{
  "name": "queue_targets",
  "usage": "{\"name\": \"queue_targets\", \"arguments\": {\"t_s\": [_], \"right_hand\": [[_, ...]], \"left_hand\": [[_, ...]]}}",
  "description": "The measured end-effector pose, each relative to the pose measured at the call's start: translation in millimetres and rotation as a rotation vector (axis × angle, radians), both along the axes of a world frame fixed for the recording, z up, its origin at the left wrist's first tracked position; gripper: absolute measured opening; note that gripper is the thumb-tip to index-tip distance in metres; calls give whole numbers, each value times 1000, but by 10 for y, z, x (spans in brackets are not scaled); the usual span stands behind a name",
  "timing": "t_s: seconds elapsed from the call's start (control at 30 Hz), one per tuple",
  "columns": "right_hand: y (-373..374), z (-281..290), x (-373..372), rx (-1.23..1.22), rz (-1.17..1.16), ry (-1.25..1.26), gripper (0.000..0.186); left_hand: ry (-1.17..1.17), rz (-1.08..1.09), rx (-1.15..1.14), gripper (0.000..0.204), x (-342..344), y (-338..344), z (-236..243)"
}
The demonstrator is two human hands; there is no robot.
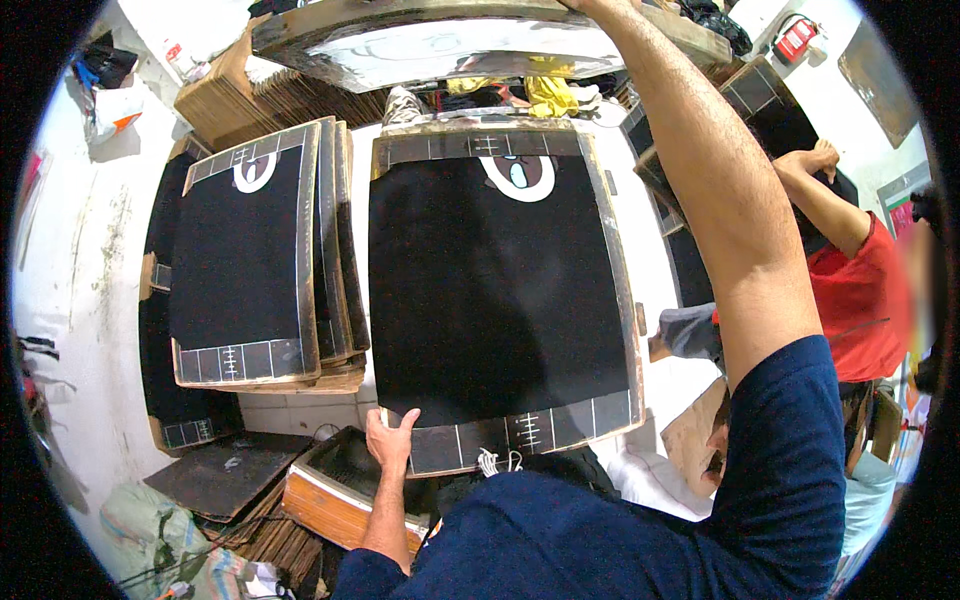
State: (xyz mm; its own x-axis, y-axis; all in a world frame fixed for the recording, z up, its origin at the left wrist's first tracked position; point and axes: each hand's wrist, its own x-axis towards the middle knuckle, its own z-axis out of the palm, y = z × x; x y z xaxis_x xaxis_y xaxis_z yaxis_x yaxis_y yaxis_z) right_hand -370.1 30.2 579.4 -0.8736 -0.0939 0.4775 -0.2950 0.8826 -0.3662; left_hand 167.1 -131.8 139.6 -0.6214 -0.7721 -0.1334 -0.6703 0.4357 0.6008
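Note:
In front of me lies a flat board [440, 450] with ruled marks on its end strips. Black fabric [490, 290] covers most of it, with a white-rimmed printed motif [538, 182] near the far edge. My left hand [388, 437] grips the board's near left corner, thumb over the top; its other fingers are partly hidden. My right arm reaches up and away to a large framed printing screen [440, 50], raised above the far end of the board. Only a bit of my right hand [582, 4] shows at the screen's frame, its fingers cut off by the picture's edge.
Left of the board is a stack of similar boards [240, 362] with black fabric on top. An orange-sided wooden box [330, 508] stands near left. Another person in a red shirt [860, 310] works at the right. Yellow cloth [550, 97] lies beneath the screen.

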Motion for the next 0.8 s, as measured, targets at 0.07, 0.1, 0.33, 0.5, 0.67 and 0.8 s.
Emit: {"name": "queue_targets", "arguments": {"t_s": [0.07,0.1,0.33,0.5,0.67,0.8], "right_hand": [[-19,38,-3,1,-5,-26,60],[-23,54,4,-7,-13,-26,61],[-51,152,0,-98,-76,-86,83],[-78,138,-204,-44,-66,-20,85],[-112,137,-352,-45,35,168,59],[0,-160,-182,112,-19,70,60]], "left_hand": [[-51,5,16,71,-4,45,26],[-79,14,13,71,-8,55,38],[-106,59,33,78,-181,-2,52],[-176,171,92,86,-299,-24,-154],[-111,159,115,93,-292,-33,-316],[-146,195,91,93,-742,-52,126]]}}
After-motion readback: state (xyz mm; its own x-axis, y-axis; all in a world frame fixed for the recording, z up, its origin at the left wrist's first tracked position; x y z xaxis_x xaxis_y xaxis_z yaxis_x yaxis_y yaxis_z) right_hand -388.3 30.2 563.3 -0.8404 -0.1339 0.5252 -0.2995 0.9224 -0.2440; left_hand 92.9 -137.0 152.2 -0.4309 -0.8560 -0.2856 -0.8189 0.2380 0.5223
